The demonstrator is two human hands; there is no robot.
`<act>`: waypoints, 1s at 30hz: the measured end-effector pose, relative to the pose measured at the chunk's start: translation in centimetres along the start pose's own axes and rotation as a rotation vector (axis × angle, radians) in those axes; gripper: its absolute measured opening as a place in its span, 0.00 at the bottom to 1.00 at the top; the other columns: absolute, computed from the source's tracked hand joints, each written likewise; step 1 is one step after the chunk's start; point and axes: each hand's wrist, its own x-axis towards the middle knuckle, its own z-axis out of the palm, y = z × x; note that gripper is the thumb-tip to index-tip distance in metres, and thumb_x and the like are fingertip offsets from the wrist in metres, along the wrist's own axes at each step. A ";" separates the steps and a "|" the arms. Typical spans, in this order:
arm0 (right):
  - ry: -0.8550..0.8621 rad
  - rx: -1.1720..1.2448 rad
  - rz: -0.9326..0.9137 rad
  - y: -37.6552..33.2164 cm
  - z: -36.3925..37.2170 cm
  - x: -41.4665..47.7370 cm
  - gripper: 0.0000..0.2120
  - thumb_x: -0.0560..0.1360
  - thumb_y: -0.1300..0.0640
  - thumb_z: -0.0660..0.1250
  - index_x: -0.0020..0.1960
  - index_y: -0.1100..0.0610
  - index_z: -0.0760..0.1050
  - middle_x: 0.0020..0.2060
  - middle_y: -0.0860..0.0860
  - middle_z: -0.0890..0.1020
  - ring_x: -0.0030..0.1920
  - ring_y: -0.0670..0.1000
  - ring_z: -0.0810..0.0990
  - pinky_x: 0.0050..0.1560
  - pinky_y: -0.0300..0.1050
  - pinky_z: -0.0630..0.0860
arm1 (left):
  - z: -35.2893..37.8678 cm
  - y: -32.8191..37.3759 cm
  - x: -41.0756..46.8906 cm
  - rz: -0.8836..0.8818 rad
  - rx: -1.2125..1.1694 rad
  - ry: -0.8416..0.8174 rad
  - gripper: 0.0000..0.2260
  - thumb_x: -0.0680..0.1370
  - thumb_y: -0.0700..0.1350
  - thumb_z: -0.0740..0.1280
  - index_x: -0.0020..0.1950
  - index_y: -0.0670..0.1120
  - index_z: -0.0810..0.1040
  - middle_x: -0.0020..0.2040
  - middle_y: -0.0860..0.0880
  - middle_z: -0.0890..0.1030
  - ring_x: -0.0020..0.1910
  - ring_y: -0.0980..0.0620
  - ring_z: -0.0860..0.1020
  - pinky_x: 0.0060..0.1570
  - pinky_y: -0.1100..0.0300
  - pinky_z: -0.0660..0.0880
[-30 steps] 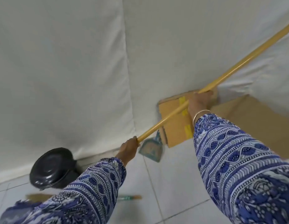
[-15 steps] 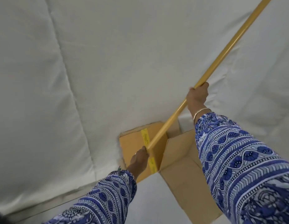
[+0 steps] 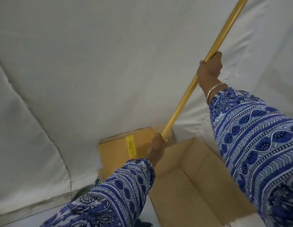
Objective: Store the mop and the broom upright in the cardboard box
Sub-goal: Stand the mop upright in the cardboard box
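A long yellow wooden handle slants from the lower middle up to the top right edge. My left hand grips its lower part just above the open cardboard box, and my right hand grips it higher up. The handle's lower end and head are hidden behind my left hand and sleeve, so I cannot tell whether it is the mop or the broom. One box flap with a strip of yellow tape stands up on the left.
White cloth hangs as a backdrop behind the box. Pale floor shows at the bottom left. A dark shape peeks out under my left sleeve at the bottom edge.
The handle has swung from a shallow slant to a steeper one. Both hands carried it right, over the box. The black bin, the dustpan and the stick lying on the floor have left the view.
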 end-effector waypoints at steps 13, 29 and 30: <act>-0.334 0.108 -0.219 3.9 4.4 12.9 0.19 0.78 0.65 0.61 0.67 0.58 0.66 0.59 0.56 0.79 0.59 0.55 0.80 0.60 0.53 0.77 | 9.6 8.8 11.8 -0.135 -0.055 0.194 0.13 0.81 0.42 0.58 0.61 0.37 0.70 0.48 0.38 0.76 0.43 0.43 0.74 0.46 0.48 0.75; -0.452 0.108 -0.356 10.3 11.7 19.1 0.21 0.77 0.65 0.63 0.70 0.58 0.65 0.61 0.55 0.79 0.59 0.55 0.79 0.59 0.52 0.77 | 16.3 9.5 25.8 -0.285 -0.176 0.154 0.12 0.79 0.42 0.61 0.61 0.38 0.71 0.46 0.46 0.72 0.44 0.49 0.71 0.44 0.59 0.70; -0.445 0.101 -0.350 10.9 12.2 19.4 0.22 0.77 0.65 0.63 0.70 0.59 0.65 0.61 0.55 0.78 0.59 0.55 0.79 0.59 0.52 0.77 | 16.7 9.2 26.4 -0.291 -0.171 0.159 0.12 0.80 0.42 0.61 0.61 0.38 0.71 0.46 0.46 0.72 0.44 0.49 0.71 0.45 0.59 0.70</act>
